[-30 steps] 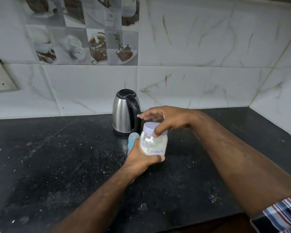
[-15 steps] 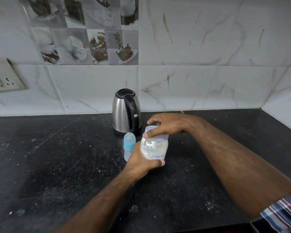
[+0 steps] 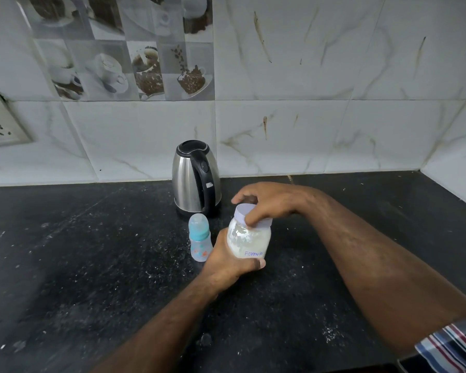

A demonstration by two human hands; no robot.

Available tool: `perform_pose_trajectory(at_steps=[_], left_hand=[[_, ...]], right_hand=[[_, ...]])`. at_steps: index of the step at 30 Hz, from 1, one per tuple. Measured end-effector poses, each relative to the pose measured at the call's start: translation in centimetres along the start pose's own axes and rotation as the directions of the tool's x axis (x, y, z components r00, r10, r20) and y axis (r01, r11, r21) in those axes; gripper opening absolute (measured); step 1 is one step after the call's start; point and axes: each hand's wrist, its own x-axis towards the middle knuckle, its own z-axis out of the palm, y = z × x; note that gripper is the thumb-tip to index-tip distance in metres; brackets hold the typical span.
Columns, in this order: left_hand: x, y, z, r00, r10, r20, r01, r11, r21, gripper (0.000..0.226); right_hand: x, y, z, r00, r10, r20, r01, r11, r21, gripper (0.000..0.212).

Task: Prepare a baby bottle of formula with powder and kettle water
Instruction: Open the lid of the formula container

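A clear jar of white powder (image 3: 249,238), labelled "Formula", is lifted slightly off the black counter and tilted. My left hand (image 3: 226,261) wraps its lower body from the left. My right hand (image 3: 267,201) grips its pale lilac lid (image 3: 242,211) from above. Just left of the jar stands a small baby bottle (image 3: 199,238) with a teal collar and clear cap, upright on the counter. Behind both, against the wall, stands a steel kettle (image 3: 195,179) with a black handle and closed lid.
The black stone counter (image 3: 92,265) is speckled with white powder and runs to a tiled wall behind and at the right. A wall socket plate (image 3: 0,125) sits at far left above the counter.
The baby bottle, earlier mostly hidden behind my left hand, now stands in full view. Both hands still hold the jar; the right hand has shifted on the lid.
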Motion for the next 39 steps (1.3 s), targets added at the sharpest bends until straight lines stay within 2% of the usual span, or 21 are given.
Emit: perform_pose_trajectory(at_steps=[2,4,7,10,12,14,16,18,20,23,26,30,33,35,37,39], left_hand=[[0.2,-0.3,0.2,1.0,-0.013,0.003,0.013,1.0,-0.007,0.085],[0.5,-0.5,0.4,1.0,-0.007,0.017,0.007,1.0,0.014,0.085],[1.3,-0.9,0.8,1.0,-0.002,0.015,0.001,1.0,0.023,0.086],[1.9,-1.8,1.0,0.999,-0.03,0.015,0.03,0.999,0.031,0.09],[2.2,-2.4,1.1,0.998,-0.059,0.026,0.058,0.998,0.038,0.095],[2.3,-2.8,1.1,0.997,-0.076,0.032,0.075,0.997,0.027,0.101],[2.3,-2.9,1.2,0.995,-0.098,0.023,0.098,0.995,0.018,0.106],[2.4,-3.1,1.2,0.995,-0.105,0.002,0.105,0.994,0.01,0.105],[2.6,-3.4,1.2,0.996,-0.091,-0.003,0.091,0.996,0.019,0.098],[3.1,-3.6,1.3,0.999,-0.04,0.005,0.04,0.998,0.055,0.077],[3.4,-3.8,1.3,1.0,-0.027,-0.002,0.027,0.999,0.044,0.073],[3.7,-3.9,1.5,0.999,-0.032,-0.014,0.032,0.998,0.049,0.075],[3.9,-4.2,1.7,0.998,-0.052,-0.026,0.053,0.997,0.055,0.076],[4.0,-4.4,1.9,0.996,-0.086,-0.038,0.088,0.995,0.036,0.086],[4.2,-4.4,2.3,0.993,-0.111,-0.046,0.112,0.993,0.03,0.09],[4.3,-4.2,2.8,0.991,-0.121,-0.063,0.124,0.991,0.044,0.084]], right_hand=[[-0.1,0.5,-0.3,0.994,-0.044,0.097,0.035,0.994,0.1,0.082],[0.1,0.9,-0.3,0.996,-0.012,0.086,0.008,0.999,0.05,0.087],[0.7,1.4,0.0,0.998,0.065,0.008,-0.064,0.996,-0.055,0.078],[1.1,2.0,-0.6,0.999,0.017,0.027,-0.017,1.0,-0.017,0.061],[1.3,3.0,-1.5,1.0,-0.015,-0.002,0.015,0.99,0.138,0.062],[1.9,4.7,-2.1,0.991,0.01,-0.134,0.041,0.93,0.366,0.058],[2.9,7.0,-1.8,0.954,0.098,-0.285,0.064,0.857,0.511,0.055],[3.9,9.5,-0.6,0.908,0.214,-0.36,0.029,0.825,0.565,0.065],[4.8,11.5,1.1,0.865,0.304,-0.398,-0.04,0.834,0.55,0.076],[6.1,13.8,3.9,0.833,0.348,-0.429,-0.067,0.834,0.547,0.064],[7.1,15.0,6.2,0.807,0.359,-0.469,-0.088,0.858,0.505,0.057],[7.9,16.5,7.4,0.849,0.305,-0.432,-0.142,0.919,0.369,0.062],[7.8,17.6,7.3,0.862,0.348,-0.37,-0.251,0.925,0.285,0.066],[7.6,18.0,7.1,0.873,0.362,-0.327,-0.305,0.928,0.211,0.068],[7.3,17.9,6.7,0.888,0.342,-0.307,-0.308,0.939,0.156,0.068],[6.9,17.4,5.9,0.893,0.301,-0.334,-0.249,0.95,0.19,0.063]])
